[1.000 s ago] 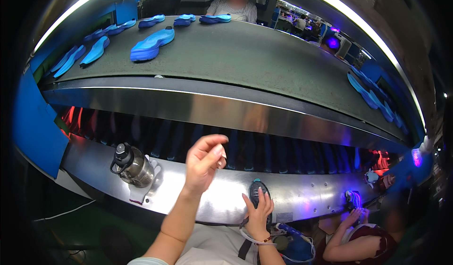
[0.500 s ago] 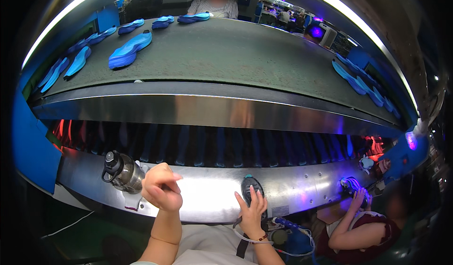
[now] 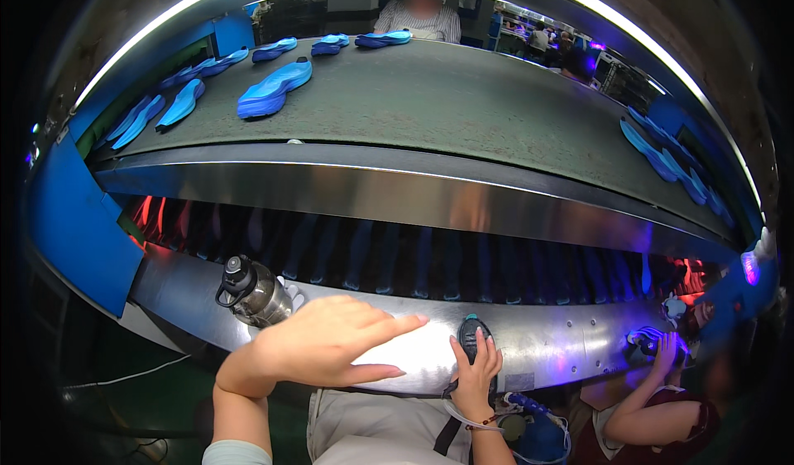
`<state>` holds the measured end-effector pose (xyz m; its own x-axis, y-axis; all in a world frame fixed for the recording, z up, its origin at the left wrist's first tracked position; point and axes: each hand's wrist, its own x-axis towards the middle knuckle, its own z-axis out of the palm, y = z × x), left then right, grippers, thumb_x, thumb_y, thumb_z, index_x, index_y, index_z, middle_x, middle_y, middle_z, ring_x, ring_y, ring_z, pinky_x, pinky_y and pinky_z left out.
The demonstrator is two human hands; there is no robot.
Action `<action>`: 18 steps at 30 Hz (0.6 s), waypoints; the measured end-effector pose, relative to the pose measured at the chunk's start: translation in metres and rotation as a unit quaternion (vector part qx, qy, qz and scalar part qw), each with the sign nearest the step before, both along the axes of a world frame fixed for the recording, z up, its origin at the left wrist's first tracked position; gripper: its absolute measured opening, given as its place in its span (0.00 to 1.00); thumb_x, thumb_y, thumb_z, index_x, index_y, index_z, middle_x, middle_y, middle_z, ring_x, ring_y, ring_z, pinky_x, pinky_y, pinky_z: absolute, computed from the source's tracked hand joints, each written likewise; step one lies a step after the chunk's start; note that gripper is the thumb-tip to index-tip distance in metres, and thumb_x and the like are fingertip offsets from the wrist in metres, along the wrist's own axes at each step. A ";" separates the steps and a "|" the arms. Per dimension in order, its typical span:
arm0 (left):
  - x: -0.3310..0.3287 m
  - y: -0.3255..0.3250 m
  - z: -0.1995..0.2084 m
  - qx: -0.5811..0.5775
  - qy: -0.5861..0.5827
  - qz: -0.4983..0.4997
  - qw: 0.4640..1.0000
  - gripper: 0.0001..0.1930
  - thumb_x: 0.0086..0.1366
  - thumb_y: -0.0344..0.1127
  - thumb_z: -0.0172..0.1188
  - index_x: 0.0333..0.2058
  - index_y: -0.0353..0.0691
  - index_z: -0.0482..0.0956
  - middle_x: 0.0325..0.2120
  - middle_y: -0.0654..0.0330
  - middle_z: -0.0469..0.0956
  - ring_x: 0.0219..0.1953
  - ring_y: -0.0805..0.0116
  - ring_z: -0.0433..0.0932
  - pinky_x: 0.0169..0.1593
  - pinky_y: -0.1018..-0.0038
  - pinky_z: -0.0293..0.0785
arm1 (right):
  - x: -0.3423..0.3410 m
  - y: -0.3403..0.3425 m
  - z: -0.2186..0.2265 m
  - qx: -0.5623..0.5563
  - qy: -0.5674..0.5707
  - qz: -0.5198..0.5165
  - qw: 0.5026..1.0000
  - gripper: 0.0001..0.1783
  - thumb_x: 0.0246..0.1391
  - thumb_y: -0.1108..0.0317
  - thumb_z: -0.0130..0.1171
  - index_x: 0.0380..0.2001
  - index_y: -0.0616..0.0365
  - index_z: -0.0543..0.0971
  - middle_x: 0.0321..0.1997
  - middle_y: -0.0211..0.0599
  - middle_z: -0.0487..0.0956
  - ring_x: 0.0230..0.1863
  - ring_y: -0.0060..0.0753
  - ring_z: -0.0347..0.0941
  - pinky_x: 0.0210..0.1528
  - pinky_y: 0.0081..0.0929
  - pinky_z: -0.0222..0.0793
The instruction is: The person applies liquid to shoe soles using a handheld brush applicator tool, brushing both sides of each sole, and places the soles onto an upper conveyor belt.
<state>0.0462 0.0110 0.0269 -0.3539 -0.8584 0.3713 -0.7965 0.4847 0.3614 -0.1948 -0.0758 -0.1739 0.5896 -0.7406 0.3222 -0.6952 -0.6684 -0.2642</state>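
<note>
My left hand (image 3: 335, 341) is held above the steel ledge, back of the hand up, with thumb and index finger stretched out and apart. Nothing shows in it. The other fingers are partly hidden. My right hand (image 3: 475, 382) grips a dark shoe sole (image 3: 474, 334) with a teal tip, its thumb on the left side and fingers over the right part. The sole's lower end is hidden by that hand. Left of my hands a dark see-through water bottle (image 3: 255, 293) with a black lid stands on the steel ledge (image 3: 546, 333).
Blue shoe soles (image 3: 275, 89) lie on the green conveyor belt (image 3: 430, 93). Below it runs a dark slot (image 3: 405, 258) with a red glow at both ends. A co-worker (image 3: 662, 419) at right handles a purple-lit shoe piece. Another person (image 3: 420, 22) sits beyond the belt.
My left hand has gone from curled to stretched out and moved right, toward the sole. My right hand stays at the sole. The whole view has shifted, so things appear farther right.
</note>
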 end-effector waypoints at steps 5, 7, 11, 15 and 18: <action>0.026 -0.002 0.016 -0.224 0.257 0.075 0.937 0.29 0.51 0.33 0.60 0.52 0.34 0.61 0.35 0.54 0.75 0.29 0.68 0.74 0.40 0.77 0.69 | -0.001 -0.004 0.000 0.007 -0.031 0.002 1.000 0.36 0.35 0.81 0.53 0.53 0.42 0.67 0.63 0.50 0.49 0.62 0.55 0.42 0.61 0.53 0.33; 0.041 -0.019 0.016 -0.358 0.332 0.145 0.861 0.28 0.54 0.26 0.54 0.54 0.33 0.56 0.38 0.53 0.73 0.30 0.72 0.73 0.40 0.80 0.69 | -0.004 -0.005 0.002 0.001 -0.037 -0.016 0.999 0.36 0.34 0.80 0.53 0.53 0.46 0.68 0.63 0.50 0.50 0.63 0.57 0.43 0.61 0.53 0.35; 0.077 -0.024 0.021 -0.371 0.141 0.162 0.904 0.05 0.53 0.25 0.55 0.31 0.37 0.73 0.14 0.65 0.71 0.13 0.76 0.67 0.21 0.82 0.64 | -0.008 -0.008 -0.004 -0.057 -0.066 -0.029 0.996 0.32 0.34 0.75 0.53 0.50 0.49 0.70 0.60 0.52 0.55 0.59 0.57 0.47 0.59 0.51 0.40; 0.081 -0.033 0.012 -0.386 -0.164 0.121 0.900 0.05 0.47 0.30 0.62 0.19 0.44 0.74 0.08 0.67 0.67 0.09 0.72 0.65 0.18 0.79 0.62 | -0.012 -0.006 -0.003 -0.012 -0.053 -0.032 0.998 0.30 0.39 0.75 0.51 0.52 0.53 0.67 0.61 0.53 0.53 0.60 0.60 0.45 0.60 0.51 0.39; 0.124 -0.046 0.023 -0.426 -0.195 0.265 0.843 0.04 0.49 0.29 0.61 0.26 0.40 0.77 0.17 0.60 0.75 0.16 0.65 0.72 0.23 0.73 0.69 | -0.007 -0.004 -0.004 0.006 -0.045 -0.023 0.999 0.28 0.39 0.73 0.52 0.51 0.53 0.68 0.61 0.52 0.53 0.60 0.59 0.44 0.60 0.51 0.38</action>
